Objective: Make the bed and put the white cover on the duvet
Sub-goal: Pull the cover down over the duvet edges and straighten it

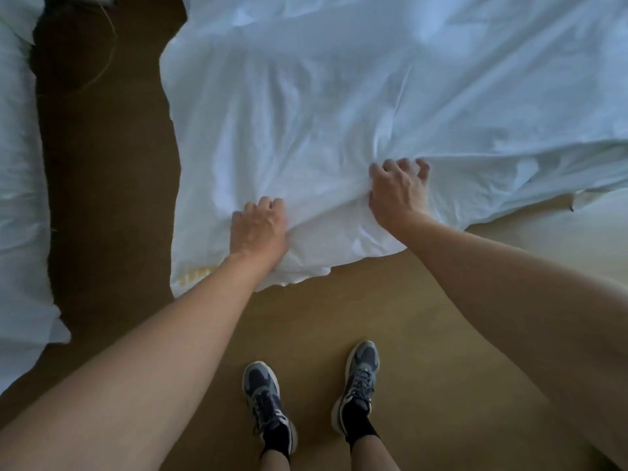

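Looking down on white cover [339, 96], rumpled, spread across centre and far right. Gripping its near edge with left hand [258, 229], fingers curled into bunched cloth. Clutching a raised fold, slightly farther and to the right, with right hand [397, 192], fingers hooked in. Standing in grey shoes [268, 396] on brown carpet [407, 317]. At far left, more white bedding [20, 164].

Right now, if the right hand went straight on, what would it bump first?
More cover. The right hand grips a fold of it, and only that cloth lies ahead, as far as I can tell.
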`<state>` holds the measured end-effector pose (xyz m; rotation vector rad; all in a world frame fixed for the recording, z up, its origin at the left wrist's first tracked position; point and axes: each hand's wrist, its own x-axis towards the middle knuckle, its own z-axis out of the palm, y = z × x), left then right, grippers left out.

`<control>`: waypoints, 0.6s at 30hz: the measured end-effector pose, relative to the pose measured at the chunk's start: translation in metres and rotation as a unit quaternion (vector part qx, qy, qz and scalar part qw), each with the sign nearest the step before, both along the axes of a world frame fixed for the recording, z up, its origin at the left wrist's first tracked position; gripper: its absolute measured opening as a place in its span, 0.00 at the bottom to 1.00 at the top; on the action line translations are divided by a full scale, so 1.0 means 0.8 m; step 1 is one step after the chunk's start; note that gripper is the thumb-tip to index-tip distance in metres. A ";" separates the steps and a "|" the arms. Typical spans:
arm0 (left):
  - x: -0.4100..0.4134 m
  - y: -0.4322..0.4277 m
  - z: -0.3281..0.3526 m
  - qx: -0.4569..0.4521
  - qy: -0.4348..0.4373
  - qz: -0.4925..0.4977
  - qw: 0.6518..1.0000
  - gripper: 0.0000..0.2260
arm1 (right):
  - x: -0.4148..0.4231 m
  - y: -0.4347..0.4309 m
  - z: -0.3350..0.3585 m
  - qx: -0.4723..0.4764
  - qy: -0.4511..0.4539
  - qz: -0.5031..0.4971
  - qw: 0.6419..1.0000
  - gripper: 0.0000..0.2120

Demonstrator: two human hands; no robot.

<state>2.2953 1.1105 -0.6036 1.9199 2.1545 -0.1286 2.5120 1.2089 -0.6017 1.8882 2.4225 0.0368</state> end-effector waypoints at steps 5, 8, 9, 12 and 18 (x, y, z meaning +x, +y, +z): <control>-0.008 -0.055 -0.012 0.013 -0.046 -0.066 0.997 0.09 | 0.061 -0.041 0.001 -0.028 0.070 0.157 0.985 0.06; 0.013 -0.091 -0.008 -0.113 -0.039 -0.089 0.989 0.14 | 0.087 -0.082 -0.010 -0.213 0.002 0.184 0.960 0.20; 0.022 -0.091 -0.010 -0.120 -0.035 -0.086 0.988 0.16 | 0.093 -0.081 -0.013 -0.242 -0.014 0.176 0.954 0.27; 0.052 -0.064 -0.009 -0.049 0.000 -0.129 0.990 0.18 | 0.116 -0.056 -0.021 -0.186 -0.029 0.235 0.954 0.25; 0.107 -0.034 -0.005 -0.209 0.001 -0.101 0.973 0.14 | 0.177 -0.029 -0.007 -0.209 -0.107 0.087 0.968 0.11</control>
